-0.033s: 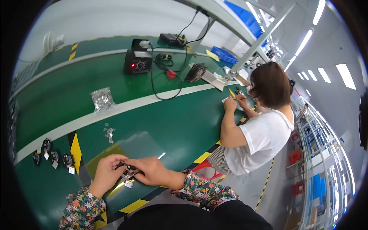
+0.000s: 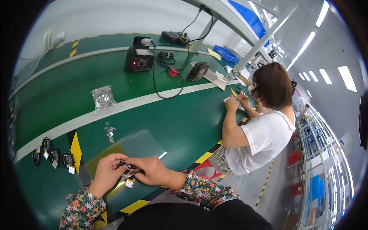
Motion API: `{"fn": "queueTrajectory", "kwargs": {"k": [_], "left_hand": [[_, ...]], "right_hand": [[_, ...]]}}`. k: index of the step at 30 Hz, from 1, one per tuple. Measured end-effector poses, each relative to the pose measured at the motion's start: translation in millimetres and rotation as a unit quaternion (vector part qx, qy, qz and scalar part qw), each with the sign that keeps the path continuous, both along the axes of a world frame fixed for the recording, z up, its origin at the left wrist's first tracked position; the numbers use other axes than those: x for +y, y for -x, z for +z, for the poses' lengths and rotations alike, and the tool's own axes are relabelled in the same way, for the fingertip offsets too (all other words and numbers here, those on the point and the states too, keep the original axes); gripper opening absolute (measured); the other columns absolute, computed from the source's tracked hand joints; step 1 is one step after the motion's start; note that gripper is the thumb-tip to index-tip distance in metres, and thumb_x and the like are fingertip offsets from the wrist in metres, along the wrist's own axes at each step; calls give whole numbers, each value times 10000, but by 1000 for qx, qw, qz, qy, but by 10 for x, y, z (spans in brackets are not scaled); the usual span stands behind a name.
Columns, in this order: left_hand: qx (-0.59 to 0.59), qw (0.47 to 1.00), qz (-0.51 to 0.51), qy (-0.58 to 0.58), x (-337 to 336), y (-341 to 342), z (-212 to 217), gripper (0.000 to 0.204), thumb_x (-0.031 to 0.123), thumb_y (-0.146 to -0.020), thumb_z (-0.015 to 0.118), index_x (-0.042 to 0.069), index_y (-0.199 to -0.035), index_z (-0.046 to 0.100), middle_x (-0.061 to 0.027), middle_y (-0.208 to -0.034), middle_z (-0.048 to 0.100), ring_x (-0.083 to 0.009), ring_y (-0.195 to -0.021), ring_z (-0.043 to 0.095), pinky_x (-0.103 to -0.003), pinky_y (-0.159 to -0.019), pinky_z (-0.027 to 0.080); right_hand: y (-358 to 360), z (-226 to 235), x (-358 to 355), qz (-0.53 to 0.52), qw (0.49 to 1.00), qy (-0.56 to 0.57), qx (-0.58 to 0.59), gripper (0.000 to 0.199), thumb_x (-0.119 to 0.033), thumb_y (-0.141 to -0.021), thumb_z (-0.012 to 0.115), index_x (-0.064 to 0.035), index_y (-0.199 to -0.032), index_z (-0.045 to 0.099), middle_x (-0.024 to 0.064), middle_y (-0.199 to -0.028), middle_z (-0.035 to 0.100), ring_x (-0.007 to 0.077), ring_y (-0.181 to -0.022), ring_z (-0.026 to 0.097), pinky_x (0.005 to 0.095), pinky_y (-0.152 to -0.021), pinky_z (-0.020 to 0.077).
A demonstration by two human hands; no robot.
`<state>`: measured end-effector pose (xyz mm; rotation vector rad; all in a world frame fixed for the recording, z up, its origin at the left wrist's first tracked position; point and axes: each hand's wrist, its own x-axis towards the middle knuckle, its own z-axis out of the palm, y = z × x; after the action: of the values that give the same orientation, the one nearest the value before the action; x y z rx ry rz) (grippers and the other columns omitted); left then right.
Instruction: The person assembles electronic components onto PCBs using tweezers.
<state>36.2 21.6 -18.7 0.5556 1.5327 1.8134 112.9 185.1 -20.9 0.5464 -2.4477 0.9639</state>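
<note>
My left hand (image 2: 108, 171) and my right hand (image 2: 150, 170) meet low over the green surface (image 2: 180, 126), and both have a narrow grip on one small dark part (image 2: 128, 170), pinched between my fingertips from either side. A little tag with a yellow patch (image 2: 130, 183) hangs just under it, beside my left thumb. The part is held just above a clear plastic sheet (image 2: 143, 145) that lies flat on the surface over a yellow stripe. To my left, a row of similar dark parts with tags (image 2: 53, 155) lies near the edge of the surface, well apart from my hands. Beyond the sheet there is a small scatter of metal bits (image 2: 109, 132), and farther off a clear bag of silvery pieces (image 2: 102, 97) beside the white line. At the far side stands a black box with a red light (image 2: 139, 59), with a black cable (image 2: 161, 86) looping from it. To my right, another person in a white shirt (image 2: 264, 140) leans over the surface, both hands busy on something small that I cannot make out.
</note>
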Motion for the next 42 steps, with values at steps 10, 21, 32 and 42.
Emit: {"fn": "queueTrajectory", "kwargs": {"k": [10, 21, 32, 42], "left_hand": [[149, 984, 64, 70, -101, -34, 88, 173, -36, -737, 601, -4, -907, 603, -79, -736, 606, -123, -638, 585, -238, -553, 444], [254, 962, 31, 96, -151, 19, 336, 305, 48, -762, 618, 32, -1062, 566, -101, -907, 615, -162, -718, 596, -254, -597, 462], [448, 781, 76, 429, -1249, 885, 564, 241, -34, -637, 550, -2, -873, 587, -132, -775, 585, -265, -744, 571, -326, -677, 458], [405, 824, 99, 384, -1167, 797, 493, 200, -79, -600, 517, -4, -784, 540, -53, -648, 469, -133, -597, 471, -244, -533, 387]], "right_hand": [[42, 28, -59, 5, 973, 153, -175, 324, -15, -709, 614, -39, -1016, 510, 75, -699, 577, 164, -577, 581, 250, -522, 459], [12, 236, 18, -92, 964, 172, -178, 146, 9, -740, 602, 5, -884, 579, 27, -711, 599, 56, -627, 551, 198, -544, 443], [15, 382, 1364, -389, 913, -118, 34, 130, -18, -775, 564, 0, -902, 584, 122, -862, 560, 212, -699, 554, 285, -581, 443], [558, 502, 449, -153, 985, 57, 55, 116, -12, -716, 612, -31, -830, 597, 107, -849, 563, 199, -640, 553, 266, -504, 444]]}}
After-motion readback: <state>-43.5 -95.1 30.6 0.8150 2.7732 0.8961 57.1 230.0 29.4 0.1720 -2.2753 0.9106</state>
